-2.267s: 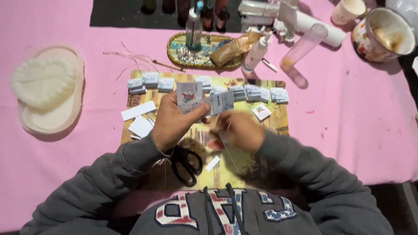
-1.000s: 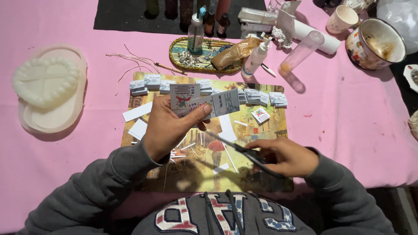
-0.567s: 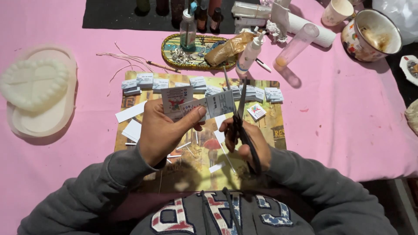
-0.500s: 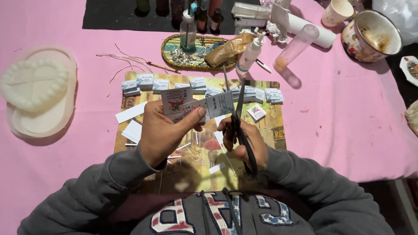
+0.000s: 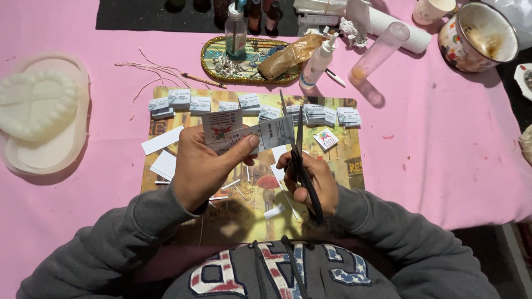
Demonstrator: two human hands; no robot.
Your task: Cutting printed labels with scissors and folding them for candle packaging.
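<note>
Pink cloth covers the worktop (image 5: 443,166), and on it lies a picture mat (image 5: 343,166) where the cutting is going on. I judge the step in hand to be snipping a printed paper strip (image 5: 260,134) into small labels: the strip is held up above the mat, just short of the scissors (image 5: 296,149), whose blades stand open and point away from me, right at the strip's right-hand end. My left hand (image 5: 202,169) is closed on the strip, thumb pressed on top and fingers under it, with a second printed card (image 5: 221,123) pinched behind. My right hand (image 5: 310,180) is wrapped around the scissor handles, fingers through the loops.

As I read it, the next move calls for sliding the strip's end squarely between the blades and closing them along a printed border, with the thumb kept well back from the edge.

The strip is thin, white with small dark print and a bit of colour, flat and a little bowed where it overhangs the fingers.

Beyond it a row of small cut labels (image 5: 249,103) lies stacked along the mat's far edge, with one loose label (image 5: 326,138) to the right and white offcuts (image 5: 162,140) to the left. Farther off sit an oval tray (image 5: 213,52), a glue bottle (image 5: 317,62), a clear tube (image 5: 381,49), a mug (image 5: 477,37) and, far left, a white heart mould (image 5: 36,102).
</note>
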